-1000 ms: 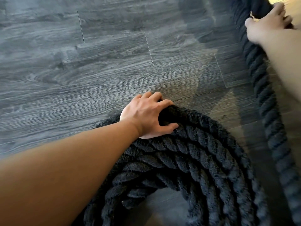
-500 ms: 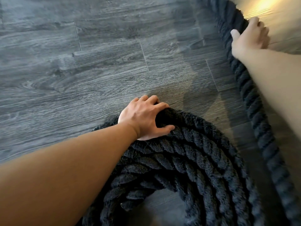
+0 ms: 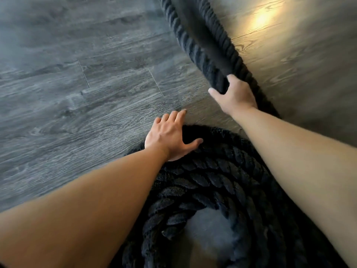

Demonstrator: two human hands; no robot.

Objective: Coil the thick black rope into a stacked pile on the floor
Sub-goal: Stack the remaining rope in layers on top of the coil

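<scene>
A thick black twisted rope lies partly coiled in a stacked ring [image 3: 218, 182] on the floor at the bottom centre. My left hand [image 3: 170, 138] rests on the coil's far edge with the fingers spread and the thumb out along the rope. My right hand [image 3: 234, 95] grips the free length of rope [image 3: 195, 43], which is lifted and runs from the hand up toward the top of the view. A second stretch of the rope runs just right of it along the floor. My right forearm hides part of the coil's right side.
Grey wood-grain floor [image 3: 77, 113] spreads to the left and beyond the coil. A bright patch of light [image 3: 262, 18] falls on the floor at the upper right. Bare floor shows inside the coil's ring [image 3: 208, 225].
My right hand has pulled the free rope in from the far right toward the coil, close to my left hand. My left hand's fingers have straightened on the coil's edge.
</scene>
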